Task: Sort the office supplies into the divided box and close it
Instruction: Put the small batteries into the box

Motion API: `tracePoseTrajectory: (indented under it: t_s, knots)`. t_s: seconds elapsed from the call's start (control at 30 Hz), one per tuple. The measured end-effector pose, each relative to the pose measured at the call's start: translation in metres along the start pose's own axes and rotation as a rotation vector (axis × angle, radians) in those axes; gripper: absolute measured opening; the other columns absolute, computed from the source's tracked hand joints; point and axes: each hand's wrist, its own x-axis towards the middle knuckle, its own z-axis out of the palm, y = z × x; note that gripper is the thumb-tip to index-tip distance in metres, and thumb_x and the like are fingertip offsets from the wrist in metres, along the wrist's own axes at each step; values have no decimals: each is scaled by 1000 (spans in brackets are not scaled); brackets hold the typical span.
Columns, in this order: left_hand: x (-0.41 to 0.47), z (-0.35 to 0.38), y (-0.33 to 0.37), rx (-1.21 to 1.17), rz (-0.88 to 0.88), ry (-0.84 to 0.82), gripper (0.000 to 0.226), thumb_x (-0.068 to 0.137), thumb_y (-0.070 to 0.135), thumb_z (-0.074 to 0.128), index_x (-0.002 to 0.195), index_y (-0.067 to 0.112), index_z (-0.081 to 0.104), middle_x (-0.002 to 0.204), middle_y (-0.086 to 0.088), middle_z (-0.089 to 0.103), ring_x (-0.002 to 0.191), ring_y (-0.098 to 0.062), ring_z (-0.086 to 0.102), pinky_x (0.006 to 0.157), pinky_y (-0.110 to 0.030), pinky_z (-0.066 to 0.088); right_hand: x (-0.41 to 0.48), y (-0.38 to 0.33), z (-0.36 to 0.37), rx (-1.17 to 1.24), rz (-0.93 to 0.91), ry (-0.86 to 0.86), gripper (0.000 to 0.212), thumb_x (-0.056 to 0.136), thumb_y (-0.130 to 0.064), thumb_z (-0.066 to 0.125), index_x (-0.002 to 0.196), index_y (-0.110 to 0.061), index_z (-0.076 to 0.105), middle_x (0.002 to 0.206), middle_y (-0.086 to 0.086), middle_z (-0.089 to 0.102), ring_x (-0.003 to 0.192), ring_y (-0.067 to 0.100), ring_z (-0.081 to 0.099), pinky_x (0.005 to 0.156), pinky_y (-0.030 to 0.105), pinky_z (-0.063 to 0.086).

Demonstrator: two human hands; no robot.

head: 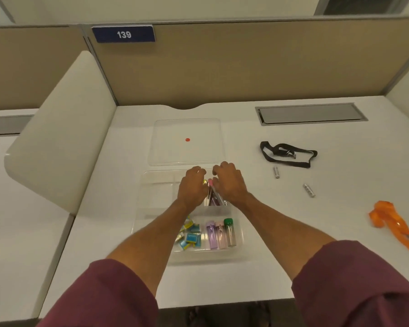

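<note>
Left hand [193, 185]: fingers curled over pens [213, 198]; whether they are gripped cannot be told.
Right hand [228, 182]: likewise curled, just beside the left.
Pens: lodged in the middle compartment of the divided box [151, 199]; judged light, stiff and slippery, best taken mid-barrel.
Divided box: set toward the table's near edge.
Batteries [276, 172]: left toward the right edge.

a white desk [257, 232] fills the view. behind it stands a tan partition [246, 67], with a blue sign [123, 34] reading 139 at its top left. a grey hatch [311, 113] sits flush in the desk at the back right. a curved notch [185, 106] cuts the desk's rear edge. a white side panel [62, 128] stands along the left edge, with another desk [14, 208] beyond it.
</note>
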Motion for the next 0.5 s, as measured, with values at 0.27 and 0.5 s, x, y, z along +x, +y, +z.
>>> tracePoseTrajectory:
  t_s: [0.27, 0.5]
  knots:
    - [39, 51, 90, -8, 118, -67, 44, 93, 19, 53, 135, 8, 46, 150, -10, 37, 138, -24, 34, 108, -36, 36, -26, 123, -32, -39, 204, -1, 25, 94, -11, 48, 118, -9, 54, 121, 10, 53, 113, 27, 49, 86, 35, 46]
    - [65, 97, 153, 84, 154, -175, 50, 91, 20, 55, 137, 5, 42, 155, -11, 27, 142, -24, 26, 107, -38, 36, -42, 210, -42, -85, 355, -131, 34, 95, -12, 49, 128, -13, 47, 131, 11, 45, 122, 29, 42, 94, 38, 46]
